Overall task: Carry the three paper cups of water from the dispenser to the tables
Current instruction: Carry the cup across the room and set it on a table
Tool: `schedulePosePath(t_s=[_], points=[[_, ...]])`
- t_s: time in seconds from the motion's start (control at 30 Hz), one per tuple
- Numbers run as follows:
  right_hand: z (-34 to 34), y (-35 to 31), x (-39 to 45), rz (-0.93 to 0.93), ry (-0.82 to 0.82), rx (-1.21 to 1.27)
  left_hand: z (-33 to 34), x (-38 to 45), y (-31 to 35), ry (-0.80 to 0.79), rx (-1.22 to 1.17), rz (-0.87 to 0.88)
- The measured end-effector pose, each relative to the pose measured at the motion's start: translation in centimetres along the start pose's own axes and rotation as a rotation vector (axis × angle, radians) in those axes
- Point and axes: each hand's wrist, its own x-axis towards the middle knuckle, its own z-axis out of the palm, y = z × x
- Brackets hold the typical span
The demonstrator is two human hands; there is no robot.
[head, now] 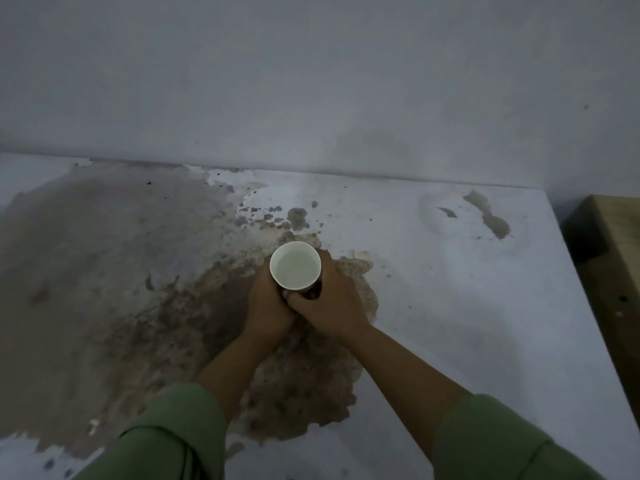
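One white paper cup (295, 265) holds water nearly to its rim. It stands upright over the middle of a white table (450, 271) with a large worn brown patch. My left hand (267, 306) wraps its left side and my right hand (329, 303) wraps its right side, fingers overlapping below the rim. The cup's base is hidden by my hands, so I cannot tell whether it touches the table. Both sleeves are green. Only this one cup is in view, and the dispenser is out of view.
A pale wall (311, 81) runs along the table's far edge. The table's right edge slants down the frame, and beyond it stands a wooden piece of furniture (613, 258). The brown worn patch (104, 271) spreads across the table's left half.
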Motion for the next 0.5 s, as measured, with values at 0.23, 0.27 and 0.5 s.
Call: schedulePosePath(t_s=[0.23,0.27,0.5], points=[[0.8,1.0,0.2,0.051,0.014,0.013,-0.1,0.5,-1.2,-0.032,-0.016,0.009],[0.8,1.0,0.2,0.063,0.012,0.012,-0.1,0.5,-1.2,-0.036,-0.022,0.003],[0.9,1.2,0.0,0.090,-0.027,0.011,-0.6,0.1,-1.6,-0.086,0.052,0.001]])
